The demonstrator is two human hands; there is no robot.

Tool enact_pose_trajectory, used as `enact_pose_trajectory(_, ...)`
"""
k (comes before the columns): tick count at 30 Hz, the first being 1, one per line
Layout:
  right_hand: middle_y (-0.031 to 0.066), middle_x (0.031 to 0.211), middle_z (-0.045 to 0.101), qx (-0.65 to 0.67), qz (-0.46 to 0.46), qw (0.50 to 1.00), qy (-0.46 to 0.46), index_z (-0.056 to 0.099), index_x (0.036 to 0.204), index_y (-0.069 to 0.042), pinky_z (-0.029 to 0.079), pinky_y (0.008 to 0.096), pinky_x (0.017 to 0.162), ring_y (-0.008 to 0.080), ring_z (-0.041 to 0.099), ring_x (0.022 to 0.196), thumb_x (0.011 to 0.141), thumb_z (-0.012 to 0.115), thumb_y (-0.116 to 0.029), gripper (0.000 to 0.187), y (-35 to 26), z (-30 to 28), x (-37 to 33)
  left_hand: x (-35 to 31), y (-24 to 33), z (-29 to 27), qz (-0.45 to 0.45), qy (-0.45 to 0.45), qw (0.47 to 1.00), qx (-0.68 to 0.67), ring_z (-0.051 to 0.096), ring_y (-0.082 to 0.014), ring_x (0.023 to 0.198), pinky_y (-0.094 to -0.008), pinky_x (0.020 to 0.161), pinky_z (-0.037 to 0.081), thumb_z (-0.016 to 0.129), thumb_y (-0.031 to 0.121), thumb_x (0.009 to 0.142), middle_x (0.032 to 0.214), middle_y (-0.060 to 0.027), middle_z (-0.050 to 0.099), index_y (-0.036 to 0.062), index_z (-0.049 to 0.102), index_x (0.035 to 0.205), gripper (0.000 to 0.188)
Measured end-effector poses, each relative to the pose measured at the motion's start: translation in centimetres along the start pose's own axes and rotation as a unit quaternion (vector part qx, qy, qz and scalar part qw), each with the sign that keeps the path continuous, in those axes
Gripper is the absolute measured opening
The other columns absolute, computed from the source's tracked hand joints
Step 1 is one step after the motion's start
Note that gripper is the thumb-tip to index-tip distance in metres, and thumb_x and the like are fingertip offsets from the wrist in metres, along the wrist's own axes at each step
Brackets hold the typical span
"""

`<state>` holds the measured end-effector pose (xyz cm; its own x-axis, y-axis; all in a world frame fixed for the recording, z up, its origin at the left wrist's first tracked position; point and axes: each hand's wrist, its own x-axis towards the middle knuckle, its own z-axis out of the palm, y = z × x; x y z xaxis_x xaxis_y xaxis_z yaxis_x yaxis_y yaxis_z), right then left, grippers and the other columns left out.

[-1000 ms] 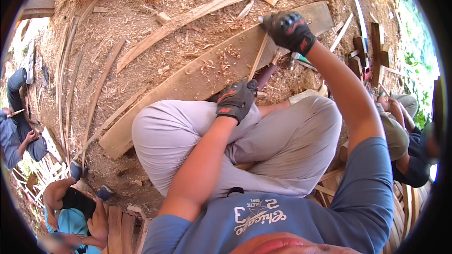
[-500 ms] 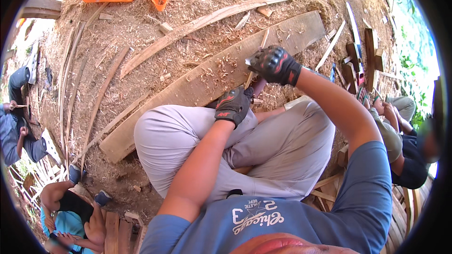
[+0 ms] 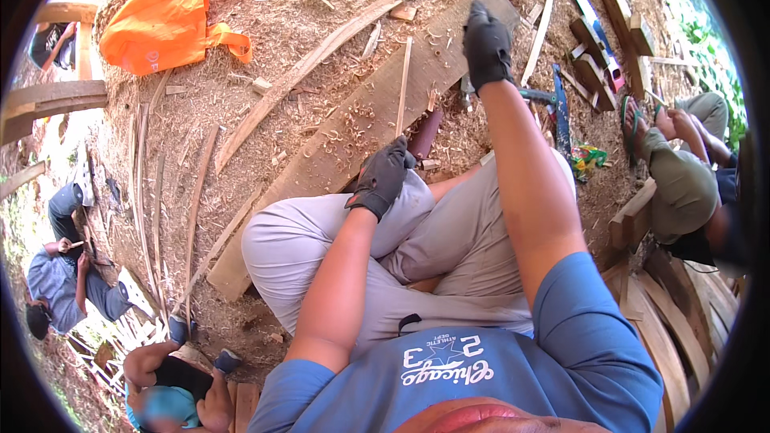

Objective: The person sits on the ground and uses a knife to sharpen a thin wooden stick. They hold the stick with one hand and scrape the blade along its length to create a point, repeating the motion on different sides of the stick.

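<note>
My left hand (image 3: 380, 179), in a dark glove, is closed around the lower end of a thin wooden stick (image 3: 405, 84). The stick points away from me over a long wooden plank (image 3: 337, 140) strewn with curled shavings. Farther out, my gloved right hand (image 3: 487, 44) is closed above the plank's far right end, apart from the stick. Whatever its fingers hold, if anything, is hidden. Between my knees and the plank is a dark red rounded thing (image 3: 425, 135), partly covered by my left hand.
An orange bag (image 3: 160, 24) lies at the far left, near a long curved wooden strip (image 3: 321, 56). Saws (image 3: 561, 112) and wood blocks (image 3: 593, 76) lie to the right. People sit at the left (image 3: 60, 281), lower left (image 3: 168, 389) and right (image 3: 682, 160).
My right hand has moved away from the stick, outward to the far right. The stick, still in my left hand, shows more of its length. The whole view has shifted.
</note>
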<state>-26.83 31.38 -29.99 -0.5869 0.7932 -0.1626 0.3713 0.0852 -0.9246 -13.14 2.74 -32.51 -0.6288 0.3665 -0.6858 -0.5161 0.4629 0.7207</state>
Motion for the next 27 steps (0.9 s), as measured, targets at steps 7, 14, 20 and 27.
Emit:
enact_pose_trajectory(7,0.0163,0.091,0.071,-0.094,-0.112,0.980,-0.132,0.072,0.108,-0.006,0.050,0.0440,0.082,0.0354,0.066,0.088,0.109,0.052,-0.043,0.043,-4.7,2.3,-1.6,-1.4,2.2,-4.1,0.075,0.140,0.976,0.147,0.046,-0.0074,0.062,-0.0275,0.055,0.038,0.054,0.037,0.112,0.070,0.0034,0.053,0.0074,0.068,0.098,0.035)
enact_pose_trajectory(14,0.0003,0.066,0.057,-0.014,0.031,0.982,-0.188,0.066,0.085,-0.010,0.044,0.0346,0.060,0.0139,0.053,0.061,0.111,0.055,-0.047,0.046,-8.6,1.1,-2.9,0.4,6.3,-11.6,-0.001,0.064,0.997,0.042,0.042,-0.0038,0.054,-0.0256,0.046,0.031,0.056,0.030,0.109,0.065,0.0066,0.050,0.0095,0.072,0.099,0.028)
enact_pose_trajectory(20,-0.0019,0.064,0.054,0.027,0.060,0.972,-0.225,0.063,0.082,-0.010,0.040,0.0327,0.052,0.0119,0.049,0.053,0.112,0.054,-0.042,0.045,-7.2,1.6,-2.2,2.5,4.8,-10.1,0.028,0.041,0.998,0.041,0.041,-0.0047,0.054,-0.0259,0.048,0.031,0.053,0.032,0.109,0.066,0.0059,0.051,0.0098,0.069,0.090,0.033)
enact_pose_trajectory(27,-0.0030,0.062,0.050,0.047,0.118,0.956,-0.266,0.061,0.085,-0.014,0.036,0.0298,0.047,0.0104,0.043,0.048,0.112,0.055,-0.043,0.040,-7.9,2.1,-2.9,1.9,6.5,-11.1,-0.054,0.011,0.998,0.033,0.037,-0.0049,0.052,-0.0261,0.047,0.029,0.050,0.040,0.108,0.065,0.0062,0.048,0.0113,0.068,0.088,0.040)
